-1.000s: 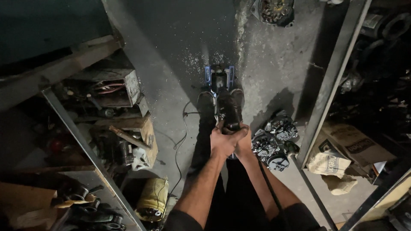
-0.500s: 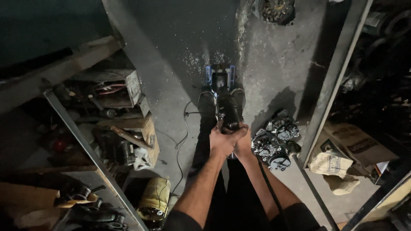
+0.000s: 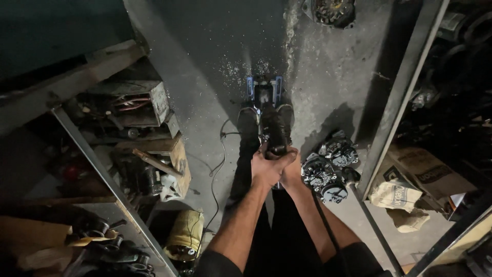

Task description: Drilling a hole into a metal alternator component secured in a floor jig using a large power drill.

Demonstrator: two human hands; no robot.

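Head view, looking straight down in a dim workshop: the person stands on a concrete floor (image 3: 333, 87) and both bare hands are wrapped together round the lower end of a dark cylindrical motor part (image 3: 273, 125), held out in front of the body above the feet. Left hand (image 3: 265, 168) is on top, fingers clenched around the part; right hand (image 3: 293, 172) sits just beside and partly under it, fingers also curled in a grasp — exact finger overlap hard to tell in the shadow. The part's far end points at a blue metal fixture (image 3: 264, 88) on the floor, and the two look touching or nearly so; cannot tell which. Pale specks are scattered on the floor around the fixture. Near the right hand, on the floor, lies a cluster of black alternator-like parts (image 3: 328, 169). A thin cable (image 3: 218, 169) trails over the floor left of the legs. Left side: a metal shelf frame (image 3: 97, 174) with a wooden box (image 3: 169, 159) and mixed dark parts, a yellow container (image 3: 184, 238) below. Right side — a slanted metal upright (image 3: 402, 87) and brown paper bags (image 3: 400, 192). Another round metal part (image 3: 333, 10) lies at the top edge.
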